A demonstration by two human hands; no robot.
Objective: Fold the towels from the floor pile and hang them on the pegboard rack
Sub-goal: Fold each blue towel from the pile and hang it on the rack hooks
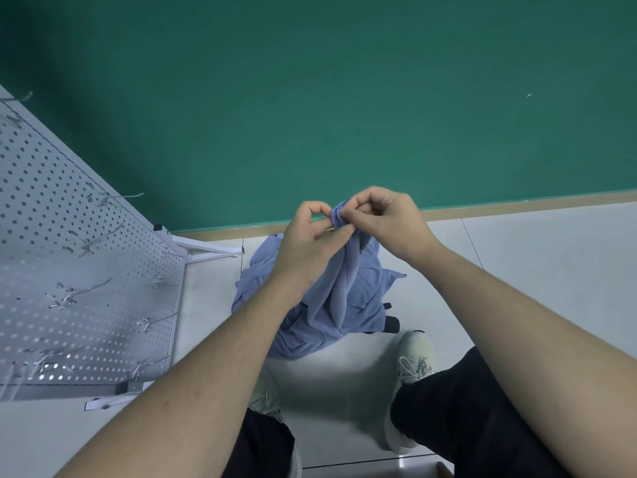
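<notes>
Holding: both hands pinch the top edge of one blue towel (339, 288), lifted up over the pile.
Left hand (306, 236): thumb and fingers curled, nipping the towel's bunched edge.
Right hand (386, 219): fingers curled too, pinching the same edge just beside the left hand.
Towel: it hangs down in soft folds from the hands.
Pile of towels (255, 281): blue, heaped on the floor (517, 257) near the green wall (310, 98).
Pegboard rack (69, 270): grey, full of holes, with metal hooks (120, 196), left of the pile.
Shoes (413, 357): pale, on the floor below the pile.
</notes>
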